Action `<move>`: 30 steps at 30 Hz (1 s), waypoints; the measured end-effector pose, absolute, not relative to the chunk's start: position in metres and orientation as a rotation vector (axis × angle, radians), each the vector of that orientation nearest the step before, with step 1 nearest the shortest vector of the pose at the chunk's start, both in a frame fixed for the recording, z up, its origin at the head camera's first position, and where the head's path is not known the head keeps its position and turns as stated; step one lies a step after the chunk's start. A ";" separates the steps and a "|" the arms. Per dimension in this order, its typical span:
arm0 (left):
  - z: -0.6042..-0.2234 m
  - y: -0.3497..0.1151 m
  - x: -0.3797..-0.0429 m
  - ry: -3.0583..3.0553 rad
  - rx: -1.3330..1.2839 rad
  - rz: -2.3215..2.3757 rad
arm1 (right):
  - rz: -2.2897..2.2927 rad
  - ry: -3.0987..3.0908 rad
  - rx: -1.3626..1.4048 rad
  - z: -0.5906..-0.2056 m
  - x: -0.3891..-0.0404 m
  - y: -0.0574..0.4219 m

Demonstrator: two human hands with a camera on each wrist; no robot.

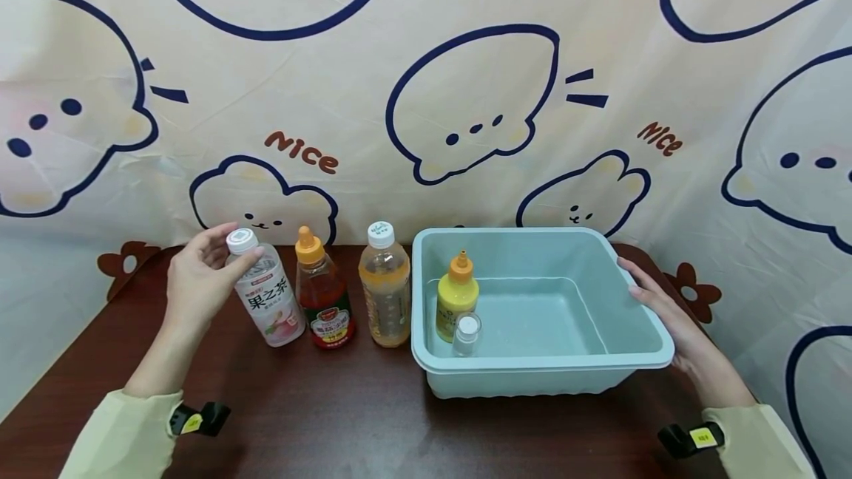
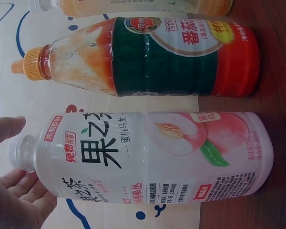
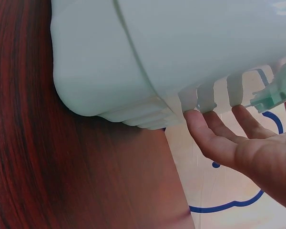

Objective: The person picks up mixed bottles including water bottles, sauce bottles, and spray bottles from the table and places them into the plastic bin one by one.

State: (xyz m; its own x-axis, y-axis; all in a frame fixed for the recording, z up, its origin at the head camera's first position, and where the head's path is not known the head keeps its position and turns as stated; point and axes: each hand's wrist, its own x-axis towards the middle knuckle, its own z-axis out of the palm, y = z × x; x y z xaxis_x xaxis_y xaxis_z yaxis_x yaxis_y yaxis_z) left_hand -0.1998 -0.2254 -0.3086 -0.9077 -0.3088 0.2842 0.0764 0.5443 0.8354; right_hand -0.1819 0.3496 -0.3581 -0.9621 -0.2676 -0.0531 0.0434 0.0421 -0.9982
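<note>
My left hand reaches round the white cap of a peach tea bottle, which stands upright at the left. In the left wrist view the thumb is a little apart from the cap, while the other fingers lie along its other side. Just right of this bottle stands a ketchup bottle with an orange nozzle cap. At the right, fingers of my right hand touch the outer side of a pale blue-green plastic tub; in the right wrist view they look nearly straight, fingertips against the wall.
Inside the tub, at its left, are a yellow squeeze bottle and a small clear bottle with a white cap. A white-capped bottle with orange-brown contents stands between ketchup and tub. A printed cloth hangs behind the dark wooden table.
</note>
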 end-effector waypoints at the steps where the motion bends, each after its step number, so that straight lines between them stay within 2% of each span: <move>1: -0.309 -0.225 -0.200 -2.384 0.187 -1.312 | -2.015 2.095 -0.230 -0.358 -0.182 0.349; 30: -0.309 -0.227 -0.202 -2.403 0.249 -1.245 | -2.012 2.094 -0.239 -0.357 -0.181 0.349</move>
